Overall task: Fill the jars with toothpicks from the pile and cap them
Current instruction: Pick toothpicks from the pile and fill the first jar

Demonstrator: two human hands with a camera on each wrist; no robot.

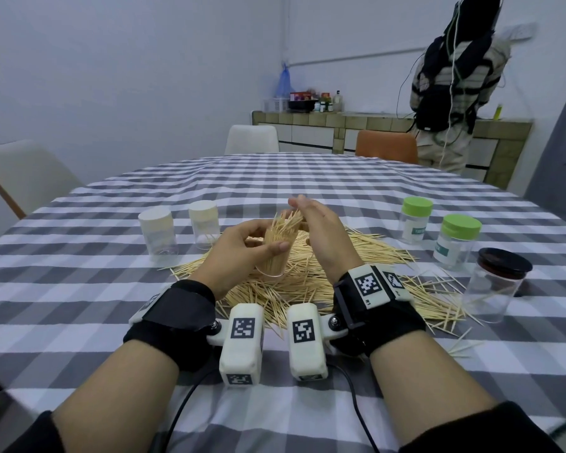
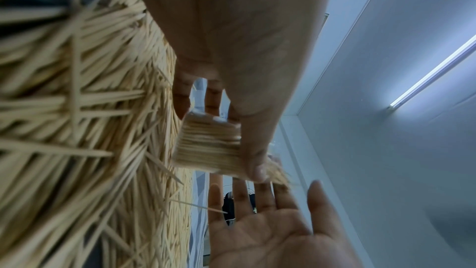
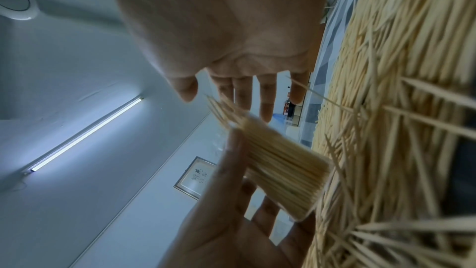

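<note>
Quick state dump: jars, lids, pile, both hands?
held jar: uncapped, packed, toothpicks sticking out the mouth
left hand: grips held jar
right hand: fingers straight, at the protruding toothpicks
two white-lid jars: capped, upright
two green-lid jars: capped, upright
black-lid jar: capped, nearly empty
toothpick pile: loose on tablecloth

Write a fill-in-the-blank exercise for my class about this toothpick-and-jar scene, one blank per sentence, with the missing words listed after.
1. The left hand grips a clear jar packed with ____.
2. The two jars to the right of the pile have ____ caps.
3. The jar nearest the table's right edge has a ____ cap.
4. The right hand, fingers straight, is at the jar's ____ end.

Missing words: toothpicks; green; black; open
</note>
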